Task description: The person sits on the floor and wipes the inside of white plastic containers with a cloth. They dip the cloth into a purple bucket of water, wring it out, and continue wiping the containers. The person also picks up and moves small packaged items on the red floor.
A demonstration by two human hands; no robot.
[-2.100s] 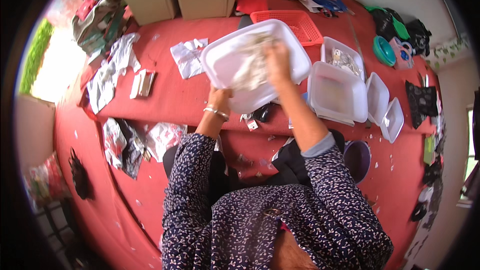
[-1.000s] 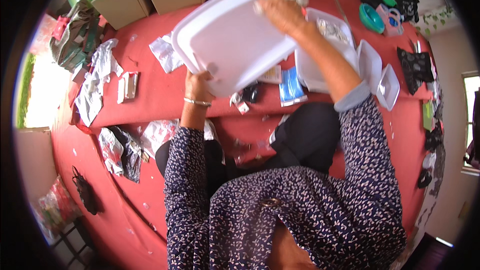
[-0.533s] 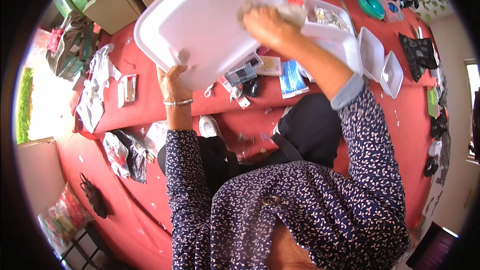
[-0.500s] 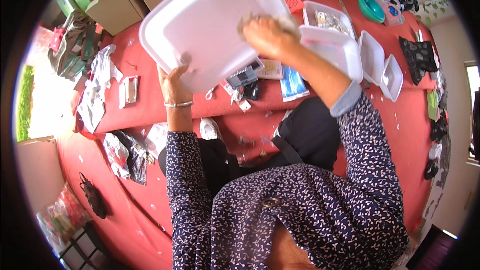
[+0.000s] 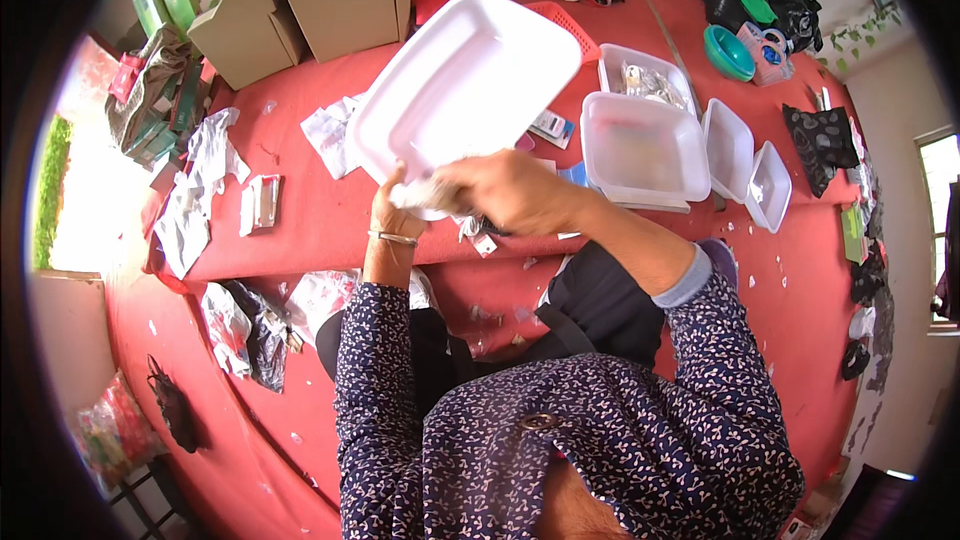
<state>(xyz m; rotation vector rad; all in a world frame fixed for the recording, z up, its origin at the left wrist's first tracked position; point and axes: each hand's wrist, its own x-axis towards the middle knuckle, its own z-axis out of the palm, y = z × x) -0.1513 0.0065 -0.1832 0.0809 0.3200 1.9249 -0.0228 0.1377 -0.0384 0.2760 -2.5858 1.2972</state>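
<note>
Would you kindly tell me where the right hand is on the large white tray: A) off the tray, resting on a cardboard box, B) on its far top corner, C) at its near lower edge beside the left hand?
C: the right hand sits at the near lower edge of the large white tray, close beside the left hand, which grips that same edge.

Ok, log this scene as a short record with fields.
setting: red-covered table, seen from above
left hand: grips near edge of white tray, held tilted above the table
right hand: presses a pale crumpled wad against the tray's near edge
to the right: clear lidded tub; small white containers
to the left: cardboard boxes; crumpled papers
far right: teal bowl
</note>
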